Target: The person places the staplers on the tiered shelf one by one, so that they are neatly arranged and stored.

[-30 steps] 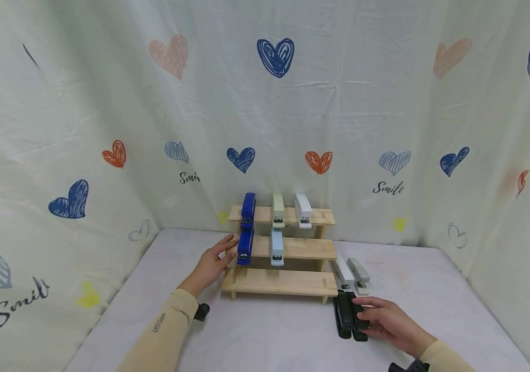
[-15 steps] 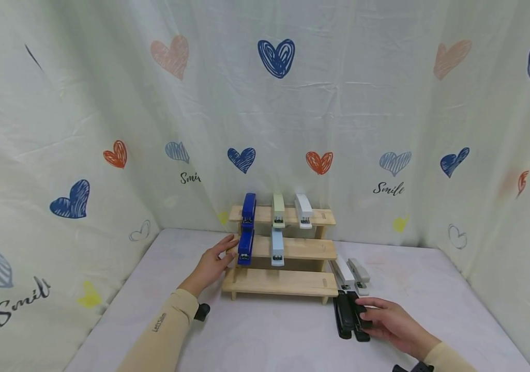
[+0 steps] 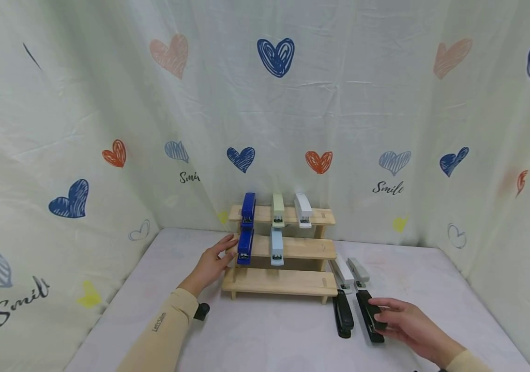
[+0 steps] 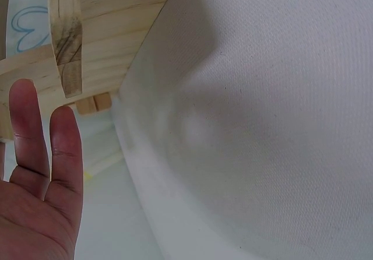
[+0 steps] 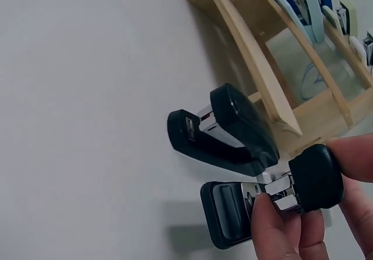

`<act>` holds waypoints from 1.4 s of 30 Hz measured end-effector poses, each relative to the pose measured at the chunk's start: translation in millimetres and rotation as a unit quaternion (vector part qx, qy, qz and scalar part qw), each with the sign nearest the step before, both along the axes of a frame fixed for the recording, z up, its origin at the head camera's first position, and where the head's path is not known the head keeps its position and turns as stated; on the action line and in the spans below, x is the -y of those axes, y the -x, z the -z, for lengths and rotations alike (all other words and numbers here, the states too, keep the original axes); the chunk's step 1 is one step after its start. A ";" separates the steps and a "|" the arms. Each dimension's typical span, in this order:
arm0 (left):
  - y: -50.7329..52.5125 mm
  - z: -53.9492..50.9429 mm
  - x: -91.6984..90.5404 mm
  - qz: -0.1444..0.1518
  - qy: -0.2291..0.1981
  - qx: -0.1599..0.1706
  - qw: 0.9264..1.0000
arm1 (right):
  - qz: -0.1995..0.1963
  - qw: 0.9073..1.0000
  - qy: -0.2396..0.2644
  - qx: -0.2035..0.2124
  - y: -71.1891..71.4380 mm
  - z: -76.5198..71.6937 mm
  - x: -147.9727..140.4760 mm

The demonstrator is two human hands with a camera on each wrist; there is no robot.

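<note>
My right hand (image 3: 413,328) grips a black stapler (image 3: 371,316) by its front part, at the right of the wooden rack. In the right wrist view, thumb and fingers pinch this stapler (image 5: 317,178) around its upper arm. Beside it lies a second black stapler (image 3: 343,314), apart from the held one. My left hand (image 3: 210,266) touches the left end of the rack's middle shelf (image 3: 304,248) with spread, relaxed fingers. In the left wrist view, fingers of the left hand (image 4: 44,184) extend beside the rack's wooden side (image 4: 116,27).
Two blue staplers (image 3: 248,208), a green one (image 3: 278,210) and a white one (image 3: 303,210) stand on the upper shelves, with a light blue one (image 3: 276,247) on the middle shelf. A white stapler (image 3: 342,271) and a grey one (image 3: 359,271) lie right of the rack.
My right hand has moved right with the black stapler, opening a gap between it and the other black stapler. The left hand has not visibly moved.
</note>
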State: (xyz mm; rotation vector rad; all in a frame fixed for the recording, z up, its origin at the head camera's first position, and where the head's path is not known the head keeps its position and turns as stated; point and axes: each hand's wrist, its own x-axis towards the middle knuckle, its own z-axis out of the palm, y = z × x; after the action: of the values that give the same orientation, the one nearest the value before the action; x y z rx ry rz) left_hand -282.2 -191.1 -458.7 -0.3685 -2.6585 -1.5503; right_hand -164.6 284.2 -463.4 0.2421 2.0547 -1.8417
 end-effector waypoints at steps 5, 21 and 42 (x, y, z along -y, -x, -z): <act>1.0 0.6 0.7 -0.004 -0.004 0.001 1.000 | -0.032 0.999 0.006 -0.020 2.2 -17.6 -1.5; -1.2 -0.6 0.9 0.007 -0.006 0.000 1.000 | -0.040 0.997 0.003 -0.062 61.9 -71.3 68.7; 1.8 2.5 1.1 0.001 0.002 -0.009 1.000 | -0.032 0.998 0.031 -0.046 112.0 -78.8 138.1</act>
State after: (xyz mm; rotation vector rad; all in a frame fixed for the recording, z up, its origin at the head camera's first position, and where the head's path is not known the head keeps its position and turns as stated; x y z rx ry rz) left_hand -284.0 -192.2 -461.3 -0.3833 -2.6481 -1.5358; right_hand -276.6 146.1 -384.5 0.0739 2.0376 -1.9059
